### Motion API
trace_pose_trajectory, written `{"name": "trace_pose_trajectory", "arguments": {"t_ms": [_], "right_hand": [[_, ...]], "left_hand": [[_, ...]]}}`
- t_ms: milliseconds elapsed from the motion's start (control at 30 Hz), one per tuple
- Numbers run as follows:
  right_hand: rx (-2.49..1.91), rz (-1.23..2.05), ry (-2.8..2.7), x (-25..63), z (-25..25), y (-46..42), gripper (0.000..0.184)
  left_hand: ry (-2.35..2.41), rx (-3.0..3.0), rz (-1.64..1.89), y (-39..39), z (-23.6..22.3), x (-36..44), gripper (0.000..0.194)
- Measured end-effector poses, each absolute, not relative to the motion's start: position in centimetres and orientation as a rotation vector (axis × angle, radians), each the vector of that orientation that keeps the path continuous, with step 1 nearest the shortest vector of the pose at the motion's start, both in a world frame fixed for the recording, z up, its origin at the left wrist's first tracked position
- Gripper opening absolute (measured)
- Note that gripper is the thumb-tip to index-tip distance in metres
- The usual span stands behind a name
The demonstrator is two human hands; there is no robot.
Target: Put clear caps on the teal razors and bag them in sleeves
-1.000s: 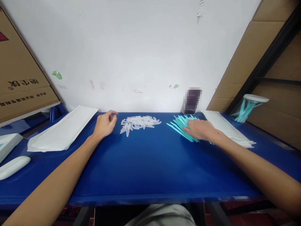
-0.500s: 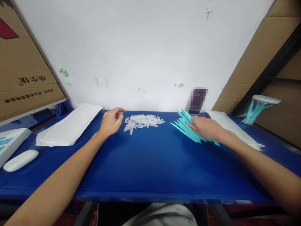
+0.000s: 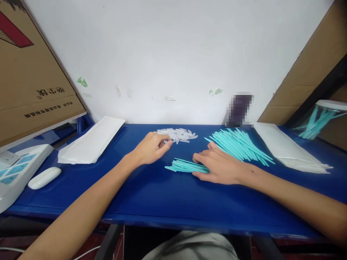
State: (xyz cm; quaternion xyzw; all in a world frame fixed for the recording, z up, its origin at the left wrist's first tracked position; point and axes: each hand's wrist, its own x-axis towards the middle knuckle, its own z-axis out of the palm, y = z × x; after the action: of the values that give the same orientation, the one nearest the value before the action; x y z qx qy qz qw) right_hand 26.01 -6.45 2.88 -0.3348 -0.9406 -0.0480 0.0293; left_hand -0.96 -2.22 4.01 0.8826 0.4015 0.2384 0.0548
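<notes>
My right hand (image 3: 221,167) lies over a small bundle of teal plastic sticks (image 3: 184,166) on the blue table (image 3: 168,195), fingers curled around their right ends. A larger fan of teal sticks (image 3: 240,144) lies behind it. My left hand (image 3: 151,148) has its fingers loosely curled, fingertips at the near edge of a pile of small clear plastic caps (image 3: 177,134); whether it pinches a cap I cannot tell.
White flat bags lie at the left (image 3: 92,141) and right (image 3: 287,148) of the table. A white mouse-shaped object (image 3: 45,177) and a white device (image 3: 16,169) sit far left, under a cardboard box (image 3: 32,83). A clear container of teal sticks (image 3: 320,119) stands far right.
My right hand pulled a small bundle of teal sticks out of the fan toward the table's middle. My left hand moved right to the cap pile. The camera shifted.
</notes>
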Motion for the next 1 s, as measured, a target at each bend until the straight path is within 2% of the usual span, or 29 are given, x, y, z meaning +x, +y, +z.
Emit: {"name": "trace_pose_trajectory", "arguments": {"t_ms": [133,267,467,833,933,1000], "right_hand": [[-1.102,-0.076,-2.831,27.1,2.7,-6.2,0.045],[-1.104,0.039,-2.716,28.0,2.2,-6.6,0.034],[-0.897,-0.046,-2.385,27.8,1.8,-7.9,0.022],[-0.875,0.065,-2.676,27.6,1.5,-7.4,0.020],[-0.884,0.021,-2.496,27.7,1.5,-7.6,0.015],[-0.872,0.046,-2.430,27.8,1.8,-7.8,0.018]], "left_hand": [[1.153,2.866,0.610,-3.0,3.8,0.0,0.041],[1.135,2.920,0.548,-2.8,3.4,0.2,0.046],[1.001,2.896,0.472,-3.2,3.0,0.7,0.027],[0.866,2.849,0.224,-4.5,2.1,1.5,0.063],[0.844,2.842,0.229,-4.6,2.1,1.7,0.065],[0.844,2.845,0.230,-4.6,2.1,1.7,0.062]]}}
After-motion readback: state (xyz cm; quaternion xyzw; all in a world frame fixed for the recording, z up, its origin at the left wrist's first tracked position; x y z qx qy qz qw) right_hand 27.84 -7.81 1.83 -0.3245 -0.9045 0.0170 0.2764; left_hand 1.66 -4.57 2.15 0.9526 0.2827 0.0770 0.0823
